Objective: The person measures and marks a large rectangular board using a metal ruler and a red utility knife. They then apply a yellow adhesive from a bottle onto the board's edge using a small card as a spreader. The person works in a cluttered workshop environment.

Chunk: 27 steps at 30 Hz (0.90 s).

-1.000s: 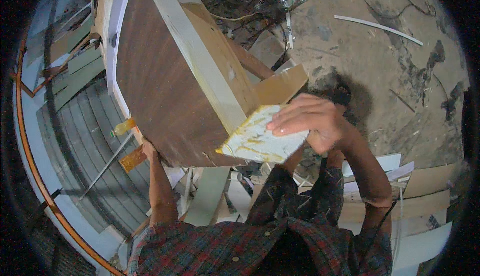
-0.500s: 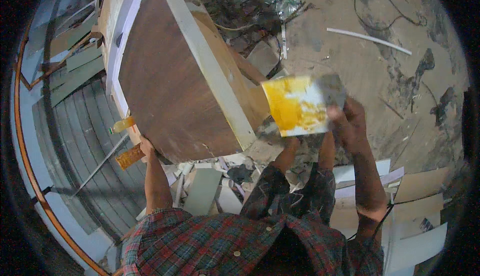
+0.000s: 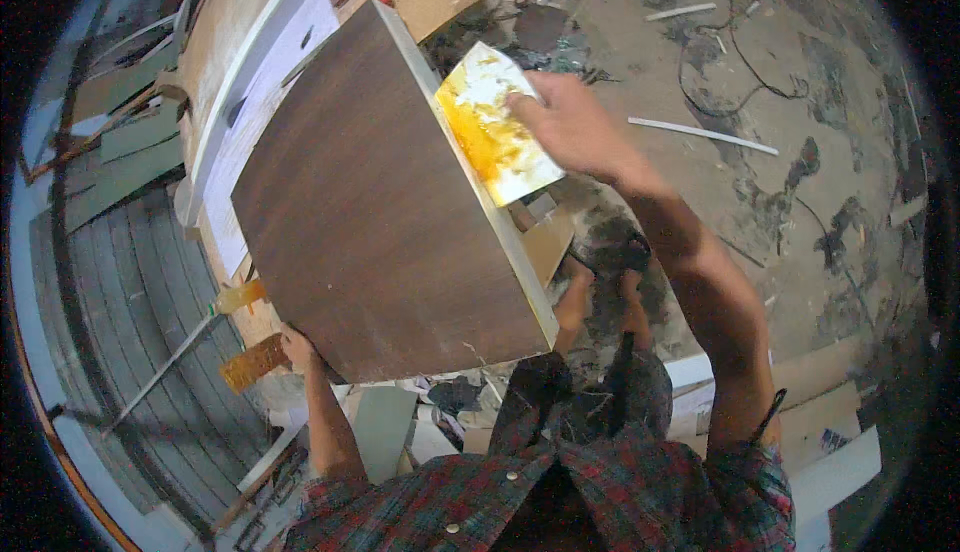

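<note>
A dark brown wood-grain panel [image 3: 370, 222] with pale edges fills the middle of the view, on a pale wooden piece below it. My left hand [image 3: 298, 348] is closed on its lower left corner; the fingertips are partly hidden. Beside that hand are an orange-brown container [image 3: 253, 363] and a small bottle of yellowish liquid [image 3: 238, 298]. My right hand [image 3: 572, 124] grips a flat white sheet [image 3: 500, 117] smeared with yellow paste, thumb on top. The sheet's smeared side meets the panel's pale right edge [image 3: 470, 167].
Grey-green boards [image 3: 140, 157] lie at the left over dark slatted flooring [image 3: 130, 322]. On the dirty floor at right are a white strip [image 3: 703, 137] and a dark cable [image 3: 690, 82]. Offcuts [image 3: 385, 432] lie near my legs, with pale boards [image 3: 835, 482] at lower right.
My right hand has carried the smeared sheet left and away from me, up to the panel's right edge. My left hand stays at the corner. The whole view has shifted.
</note>
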### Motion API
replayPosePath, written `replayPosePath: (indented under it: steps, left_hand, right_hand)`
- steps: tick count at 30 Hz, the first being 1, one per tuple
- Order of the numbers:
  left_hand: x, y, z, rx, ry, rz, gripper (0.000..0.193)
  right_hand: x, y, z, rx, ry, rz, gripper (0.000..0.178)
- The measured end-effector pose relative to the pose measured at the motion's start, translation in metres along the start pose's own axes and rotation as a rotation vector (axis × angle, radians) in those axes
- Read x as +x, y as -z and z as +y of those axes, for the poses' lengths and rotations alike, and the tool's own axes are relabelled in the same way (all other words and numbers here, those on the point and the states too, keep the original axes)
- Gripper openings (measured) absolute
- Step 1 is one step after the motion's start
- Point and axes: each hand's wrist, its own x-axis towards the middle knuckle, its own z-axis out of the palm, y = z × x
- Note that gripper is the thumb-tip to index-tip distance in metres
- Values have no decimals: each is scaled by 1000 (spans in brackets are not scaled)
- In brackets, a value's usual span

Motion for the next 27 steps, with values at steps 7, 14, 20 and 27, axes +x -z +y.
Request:
replayPosePath:
  steps: [7,14,20,27]
  left_hand:
    - [-18,-4,24,34,31,-20,72]
    - [-31,-10,41,-92,29,-71,68]
    - [-25,-9,25,66,-160,-51,66]
    - [-16,-9,16,210,-292,-61,66]
  right_hand:
    - [11,-7,11,-132,-66,-13,33]
    - [7,-8,17,-49,-164,55,35]
    - [10,-2,16,-113,-236,-30,35]
    - [20,-9,29,-83,-141,-50,35]
